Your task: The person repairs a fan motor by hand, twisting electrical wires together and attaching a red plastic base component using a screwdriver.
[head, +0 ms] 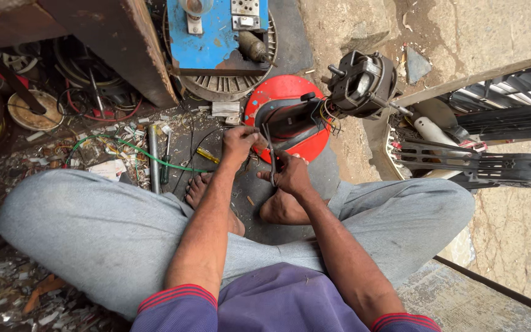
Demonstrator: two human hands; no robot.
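Observation:
I sit cross-legged on the ground. My left hand (238, 142) is closed around the upper end of a thin dark tool (269, 147) that looks like pliers or cutters. My right hand (291, 174) grips its lower end. Both hands hover just in front of a round red fan base (265, 101) with a dark grey housing. A black fan motor (361, 83) with coloured wires lies tilted at the base's right edge. My bare feet (278, 209) rest under the hands.
A blue metal plate on a ribbed round part (216, 43) stands behind the base. A yellow-handled screwdriver (207, 155), a green wire, a metal tube and scraps litter the left. Black fan blades and grilles (493, 160) lie at right.

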